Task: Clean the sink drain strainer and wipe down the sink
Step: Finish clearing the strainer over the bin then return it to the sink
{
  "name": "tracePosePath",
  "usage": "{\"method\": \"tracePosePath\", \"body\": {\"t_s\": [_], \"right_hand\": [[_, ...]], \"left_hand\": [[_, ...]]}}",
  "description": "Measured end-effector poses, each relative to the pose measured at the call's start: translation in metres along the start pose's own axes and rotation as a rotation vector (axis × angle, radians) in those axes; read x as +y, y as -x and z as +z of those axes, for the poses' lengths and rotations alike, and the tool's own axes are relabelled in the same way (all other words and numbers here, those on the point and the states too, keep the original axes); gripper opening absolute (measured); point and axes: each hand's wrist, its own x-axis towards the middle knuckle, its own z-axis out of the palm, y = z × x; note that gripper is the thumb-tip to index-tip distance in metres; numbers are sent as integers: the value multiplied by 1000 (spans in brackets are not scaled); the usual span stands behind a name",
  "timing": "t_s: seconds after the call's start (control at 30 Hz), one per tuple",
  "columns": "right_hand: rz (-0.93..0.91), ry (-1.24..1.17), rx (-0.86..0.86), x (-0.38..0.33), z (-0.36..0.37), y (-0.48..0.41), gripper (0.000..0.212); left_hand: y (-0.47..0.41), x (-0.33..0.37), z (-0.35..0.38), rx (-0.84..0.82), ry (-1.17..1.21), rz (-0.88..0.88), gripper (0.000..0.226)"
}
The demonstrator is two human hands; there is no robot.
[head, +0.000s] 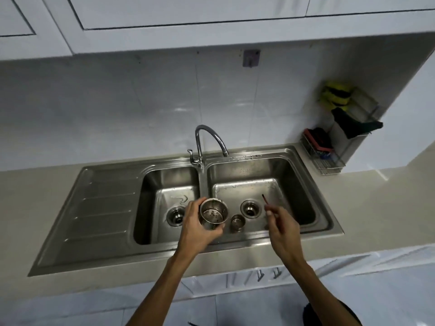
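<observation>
My left hand [196, 228] grips a steel drain strainer basket [213, 214], held over the divider of the double steel sink [313, 184] with its open mouth tilted toward me; dark specks lie inside it. My right hand [281, 225] pinches a thin dark stick [265, 200] that points up and away over the right basin. A second, smaller strainer [237, 222] stands on the right basin's floor, just left of the open right drain [250, 208]. The left drain [176, 216] shows in the left basin.
A curved chrome faucet [209, 142] rises behind the divider, spout over the right basin. A drainboard [98, 208] lies to the left. At the back right, wire racks [329, 158] hold sponges [336, 95] and a dark cloth [353, 124]. Beige counter surrounds the sink.
</observation>
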Motion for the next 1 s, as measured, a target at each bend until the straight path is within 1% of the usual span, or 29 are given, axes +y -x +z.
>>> {"method": "tracePosePath", "body": {"t_s": [0.2, 0.33, 0.47, 0.53, 0.57, 0.63, 0.7, 0.8, 0.93, 1.0], "right_hand": [[38, 61, -7, 34, 7, -16, 14], [51, 160, 13, 74, 6, -33, 15], [176, 298, 39, 134, 1, -47, 19], [216, 410, 11, 166, 0, -48, 24], [216, 469, -13, 175, 0, -48, 25], [207, 548, -45, 218, 4, -51, 28], [161, 589, -34, 220, 10, -46, 29], [99, 669, 19, 242, 14, -43, 31], [121, 695, 67, 262, 21, -45, 35], [127, 725, 63, 266, 24, -46, 36]], "left_hand": [[-20, -13, 20, -60, -1, -7, 84], [-34, -26, 48, -123, 5, -49, 87], [-46, -39, 84, -283, -23, -93, 97], [-51, -47, 105, -345, -78, -85, 99], [-56, -49, 114, -367, -98, -75, 99], [-67, -67, 158, -418, -136, -71, 99], [-76, -70, 166, -449, -176, -59, 100], [-93, -94, 211, -488, -246, -46, 100], [-115, -132, 264, -567, -333, -52, 98], [-124, -149, 284, -612, -365, -36, 98]]}}
